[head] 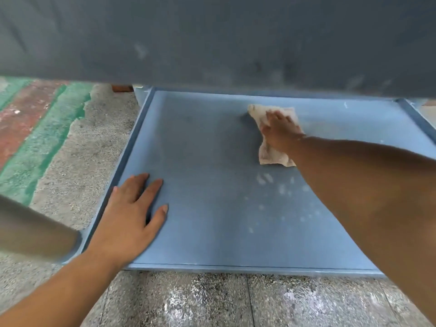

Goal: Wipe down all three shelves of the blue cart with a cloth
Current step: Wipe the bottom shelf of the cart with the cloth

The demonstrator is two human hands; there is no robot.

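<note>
Wiping the bottom shelf (200, 149): right hand (280, 128), fingers spread flat, presses the cloth (271, 154) at far right; left hand (132, 213) rests flat, bracing, holding nothing. Overlapping strokes should cover the pale smudges (271, 185) nearer the front.

The lower shelf (200, 161) of the cart sits just above the floor (70, 149), which shows to its left and in front of it, while the upper shelf (212, 38) overhangs its far part. The cloth (269, 154) lies on the lower shelf toward the far right, under the right hand (280, 128). The left hand (132, 208) rests flat on the same shelf at the near left, just beside the left rim, well apart from the cloth.
</note>
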